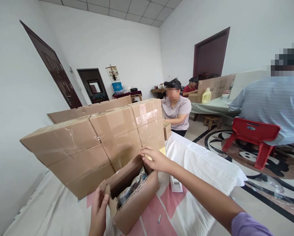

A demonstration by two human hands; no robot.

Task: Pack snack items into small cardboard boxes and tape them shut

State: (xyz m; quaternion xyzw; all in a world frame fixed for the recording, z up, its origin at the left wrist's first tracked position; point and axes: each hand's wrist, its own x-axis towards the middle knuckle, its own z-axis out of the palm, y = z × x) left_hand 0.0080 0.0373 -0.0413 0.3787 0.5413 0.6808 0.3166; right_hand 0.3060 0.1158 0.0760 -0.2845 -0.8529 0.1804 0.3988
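An open cardboard box (139,200) rests at a slant on the cloth-covered table. Crumpled printed plastic or cloth (134,185) lies inside it; what that is exactly, I cannot tell. My left hand (99,208) holds the near left end, its thumb against the cut edge. At the far right end, my right hand (155,159) has its fingers bent over the rim, gripping the box's wall. Part of the fingers is hidden behind the cardboard.
A wall of taped cardboard boxes (117,137) stands just behind the open box. A white plastic object (175,185) and a small pale stick (159,219) lie on the tablecloth (198,160). Across the table sits a person (177,109); a red chair (255,129) is at right.
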